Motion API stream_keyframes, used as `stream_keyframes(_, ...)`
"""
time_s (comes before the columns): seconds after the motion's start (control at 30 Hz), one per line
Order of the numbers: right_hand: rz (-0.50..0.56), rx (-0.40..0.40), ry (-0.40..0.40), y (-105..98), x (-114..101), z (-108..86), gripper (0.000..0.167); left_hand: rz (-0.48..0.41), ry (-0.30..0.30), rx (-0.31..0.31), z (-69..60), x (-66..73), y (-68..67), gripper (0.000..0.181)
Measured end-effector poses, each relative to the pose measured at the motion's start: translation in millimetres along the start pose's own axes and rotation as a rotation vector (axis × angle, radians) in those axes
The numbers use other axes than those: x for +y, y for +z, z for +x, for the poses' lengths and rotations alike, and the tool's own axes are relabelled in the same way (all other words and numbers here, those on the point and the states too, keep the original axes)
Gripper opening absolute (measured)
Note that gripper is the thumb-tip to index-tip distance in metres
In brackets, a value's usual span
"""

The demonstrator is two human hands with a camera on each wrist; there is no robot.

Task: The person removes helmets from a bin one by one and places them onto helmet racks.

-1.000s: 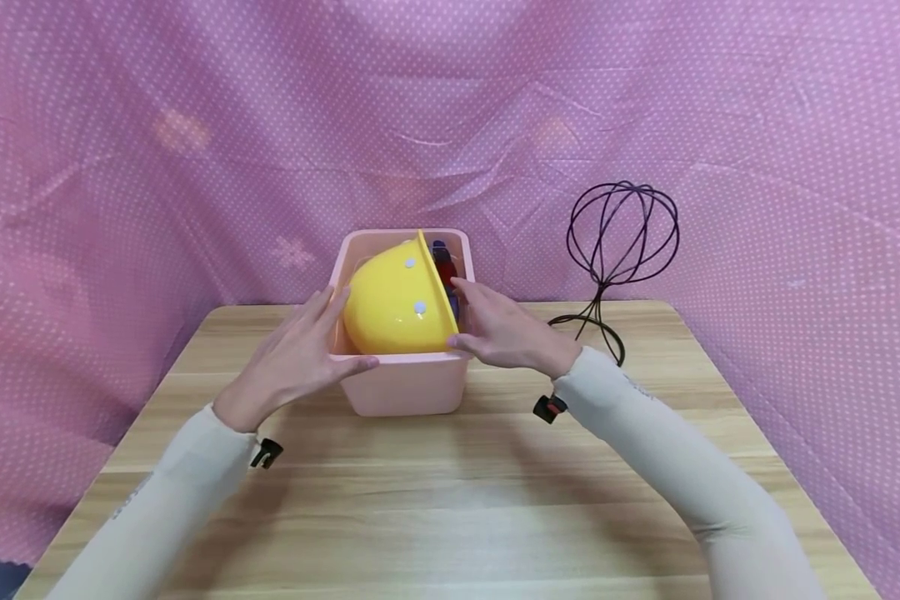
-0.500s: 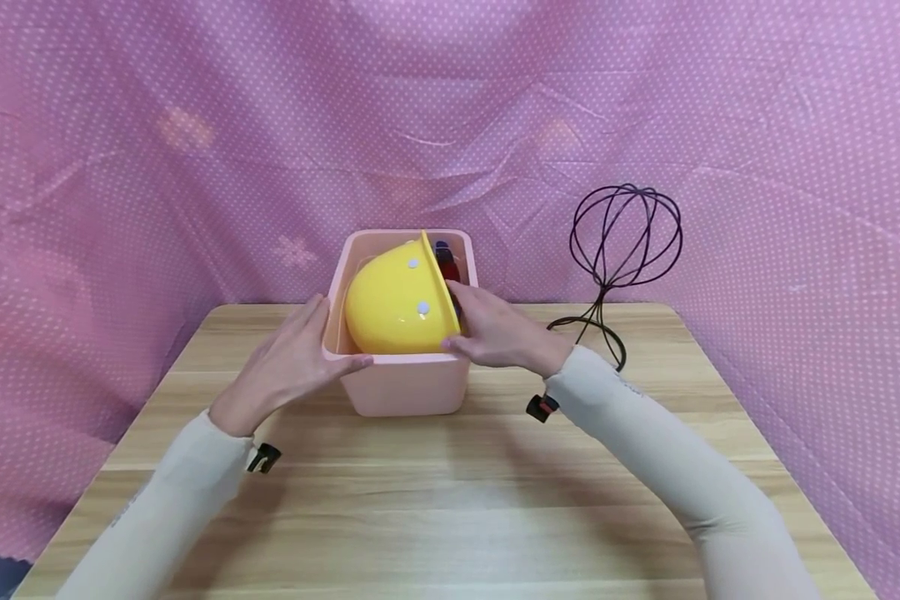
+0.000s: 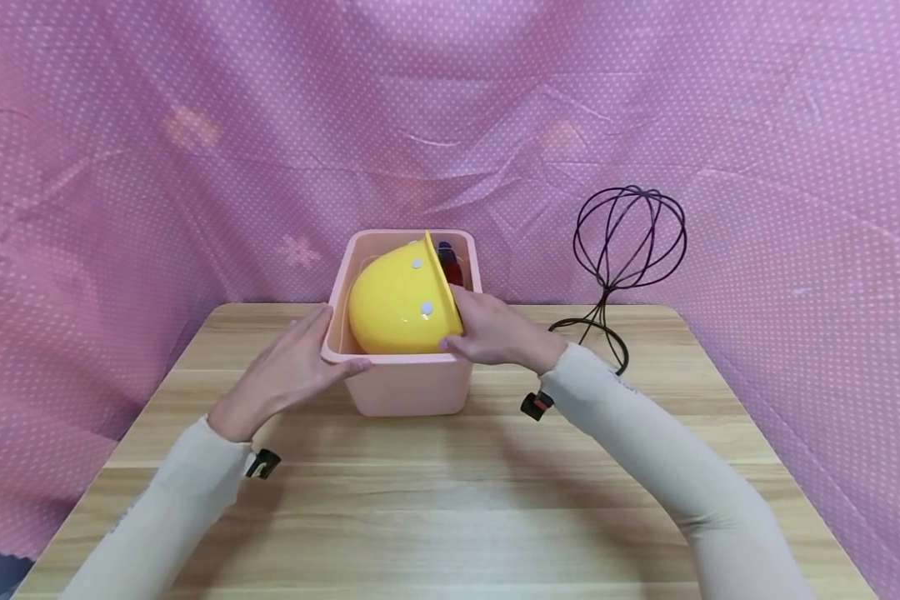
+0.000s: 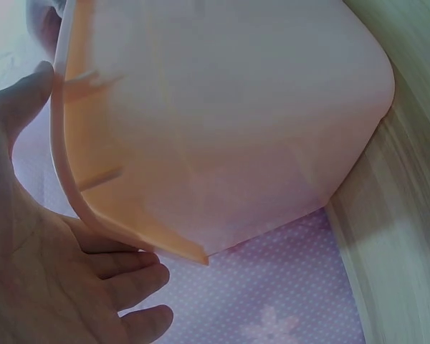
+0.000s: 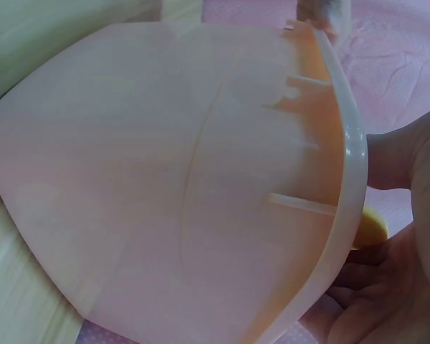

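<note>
Since one second ago, the fingers of the right hand (image 3: 495,327) have been lowered behind the brim of the yellow helmet (image 3: 397,304), and the fingers of the left hand (image 3: 288,375) have been drawn back from over the pink box (image 3: 412,392) to its left outer side. By the right hand, the helmet's brim is pinched at its near end between thumb and fingers; the fingertips are hidden inside. By the left hand, nothing is clasped: its thumb is laid across the near rim, while its fingers are kept apart from the thumb, at the left rim. In the box, the helmet is held on its side, crown to the left, brim to the right, with a dark and red object (image 3: 450,265) tucked beyond it at the far right.

By the left wrist view, the loosely bent fingers below the rim are revealed, hidden in the head view. By the right wrist view, ribs (image 5: 304,204) under the rim are shown, with only a yellow sliver of helmet visible. Only in the head view is a black wire stand (image 3: 607,289) seen, on the right of the wooden table (image 3: 420,517), before a pink dotted cloth (image 3: 450,100).
</note>
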State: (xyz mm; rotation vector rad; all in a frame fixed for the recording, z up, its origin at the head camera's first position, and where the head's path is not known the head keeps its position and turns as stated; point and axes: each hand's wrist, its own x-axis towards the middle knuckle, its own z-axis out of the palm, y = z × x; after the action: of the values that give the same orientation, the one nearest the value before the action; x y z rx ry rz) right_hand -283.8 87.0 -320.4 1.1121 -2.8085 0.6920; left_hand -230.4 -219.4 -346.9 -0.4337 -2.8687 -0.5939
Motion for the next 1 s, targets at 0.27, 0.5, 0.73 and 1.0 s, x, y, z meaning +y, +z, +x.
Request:
stream_keyframes(0.27, -0.038, 0.000, 0.036, -2.7, -1.7, 2.9, 0.052, 0.013, -0.014, -0.033, 1.4, -0.5, -1.2, 0.093)
stream_keyframes(0.5, 0.080, -0.058, 0.121, -10.2, -0.8, 9.4, 0.046, -0.018, -0.041, -0.070, 1.6, -0.2, -3.3, 0.116)
stream_keyframes(0.73, 0.185, -0.085, 0.200, -14.8, 0.0, 13.8, 0.043, -0.015, -0.056, -0.099, 2.5, 2.0, -5.2, 0.119)
stream_keyframes(1.0, 0.406, -0.051, 0.278, -10.0, 1.8, 14.6, 0.043, -0.013, -0.076, -0.100, 2.7, 1.7, -6.3, 0.117)
